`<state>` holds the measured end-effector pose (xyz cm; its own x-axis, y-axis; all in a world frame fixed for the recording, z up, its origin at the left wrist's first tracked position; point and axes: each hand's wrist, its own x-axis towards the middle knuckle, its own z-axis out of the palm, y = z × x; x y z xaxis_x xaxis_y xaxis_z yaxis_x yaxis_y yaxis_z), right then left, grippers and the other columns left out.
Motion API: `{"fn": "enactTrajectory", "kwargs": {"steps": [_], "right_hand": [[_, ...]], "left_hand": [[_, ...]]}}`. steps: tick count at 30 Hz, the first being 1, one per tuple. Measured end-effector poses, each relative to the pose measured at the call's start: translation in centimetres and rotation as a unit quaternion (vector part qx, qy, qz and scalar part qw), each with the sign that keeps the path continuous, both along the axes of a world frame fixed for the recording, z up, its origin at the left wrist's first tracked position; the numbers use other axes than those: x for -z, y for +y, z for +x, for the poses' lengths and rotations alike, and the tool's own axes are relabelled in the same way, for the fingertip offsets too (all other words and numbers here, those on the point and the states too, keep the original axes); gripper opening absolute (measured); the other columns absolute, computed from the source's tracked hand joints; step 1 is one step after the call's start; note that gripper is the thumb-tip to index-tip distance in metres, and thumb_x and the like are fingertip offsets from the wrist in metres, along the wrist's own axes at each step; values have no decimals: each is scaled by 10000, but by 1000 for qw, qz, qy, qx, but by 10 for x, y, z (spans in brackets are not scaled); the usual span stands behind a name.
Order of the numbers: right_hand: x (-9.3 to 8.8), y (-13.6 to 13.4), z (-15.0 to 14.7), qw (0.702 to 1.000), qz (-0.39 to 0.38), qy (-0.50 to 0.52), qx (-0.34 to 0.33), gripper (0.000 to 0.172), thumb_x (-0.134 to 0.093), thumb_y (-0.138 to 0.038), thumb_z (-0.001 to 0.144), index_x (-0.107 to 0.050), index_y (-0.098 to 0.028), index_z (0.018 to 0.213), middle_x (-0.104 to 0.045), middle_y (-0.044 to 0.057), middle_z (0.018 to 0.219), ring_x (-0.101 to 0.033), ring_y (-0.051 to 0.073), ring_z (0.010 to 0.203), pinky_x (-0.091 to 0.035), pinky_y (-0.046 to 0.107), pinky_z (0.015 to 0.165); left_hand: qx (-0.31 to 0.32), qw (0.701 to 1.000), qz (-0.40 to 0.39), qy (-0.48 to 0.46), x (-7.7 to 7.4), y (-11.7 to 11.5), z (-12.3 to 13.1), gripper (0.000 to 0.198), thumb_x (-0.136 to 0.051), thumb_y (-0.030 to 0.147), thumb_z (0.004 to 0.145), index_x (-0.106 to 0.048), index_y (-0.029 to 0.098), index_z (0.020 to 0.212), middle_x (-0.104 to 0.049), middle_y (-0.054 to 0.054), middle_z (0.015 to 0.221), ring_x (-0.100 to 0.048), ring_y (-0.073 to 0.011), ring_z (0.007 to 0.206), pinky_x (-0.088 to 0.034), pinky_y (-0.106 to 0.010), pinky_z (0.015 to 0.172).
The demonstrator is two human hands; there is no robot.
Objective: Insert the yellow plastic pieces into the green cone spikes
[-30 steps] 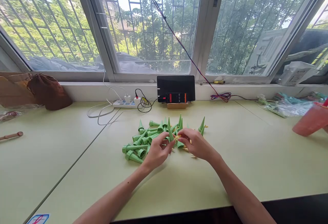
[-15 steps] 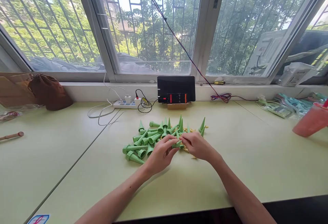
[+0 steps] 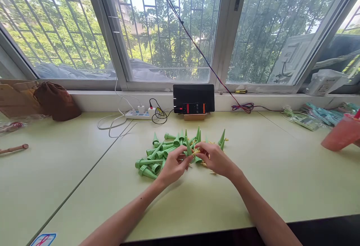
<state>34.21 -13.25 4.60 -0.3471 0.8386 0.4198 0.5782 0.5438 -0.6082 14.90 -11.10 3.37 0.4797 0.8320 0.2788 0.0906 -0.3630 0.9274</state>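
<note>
The left hand [image 3: 174, 164] is partly curled, its thumb and fingers closed around the wide lower end of a green cone [image 3: 188, 146]. The right hand [image 3: 216, 159] is curled too, with thumb and fingertips drawn together on a small yellow piece [image 3: 196, 151]; its other fingers fold in toward the palm. The two hands nearly meet, and the yellow piece sits right at the cone's lower end, on its right side. Whether it enters the cone cannot be told, as the fingers hide the join.

The held cone is above the near part of the worktop [image 3: 180, 212], in front of the middle of the heap. Its long axis runs close to vertical, the narrow tip up and leaning slightly left, the wide end down in the fingers. The yellow piece is too small for its direction to be clear.

Behind and to the left of the hands lie many loose cones [image 3: 148, 162], pointing various ways. The nearest one [image 3: 147, 172] lies on its side, wide ribbed end to the left, tip toward the left wrist. At the heap's right, a couple of standing cones [image 3: 221, 138] point upward, near scattered yellow bits [image 3: 226, 139].
</note>
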Motion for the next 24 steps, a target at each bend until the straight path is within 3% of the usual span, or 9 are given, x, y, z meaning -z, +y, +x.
{"fn": "enactTrajectory", "kwargs": {"steps": [4, 12, 20, 24], "right_hand": [[2, 2, 1, 1000, 2, -13, 2, 100, -490, -238, 960, -582, -198, 969, -597, 5, 747, -516, 147, 667, -398, 257, 635], [3, 2, 0, 997, 8, -76, 0, 333, -372, -255, 1001, -435, -197, 679, -446, -26, 618, -362, 123, 564, -294, 254, 562], [2, 5, 2, 998, 7, -56, 15, 360, -335, -307, 1021, -491, -193, 717, -481, -30, 610, -414, 120, 557, -320, 247, 579], [-2, 5, 2, 1000, 10, -14, 2, 171, -469, -306, 974, -575, -191, 904, -585, -10, 711, -509, 130, 624, -388, 247, 604]], "left_hand": [[4, 1000, 4, 5, 3, 0, 0, 209, -583, 374, 887, -602, 167, 913, -513, 14, 699, -506, -86, 498, -394, -179, 403], [0, 997, 79, 20, 5, 2, -1, 214, -549, 357, 904, -611, 162, 840, -496, -15, 827, -513, -83, 559, -430, -187, 444], [-2, 999, 44, -18, 5, 9, 3, 261, -595, 421, 870, -616, 161, 855, -517, 2, 737, -509, -83, 510, -404, -175, 371], [4, 1000, 13, -28, 5, 14, 4, 277, -623, 432, 853, -628, 160, 903, -515, 27, 616, -486, -80, 456, -379, -173, 358]]}}
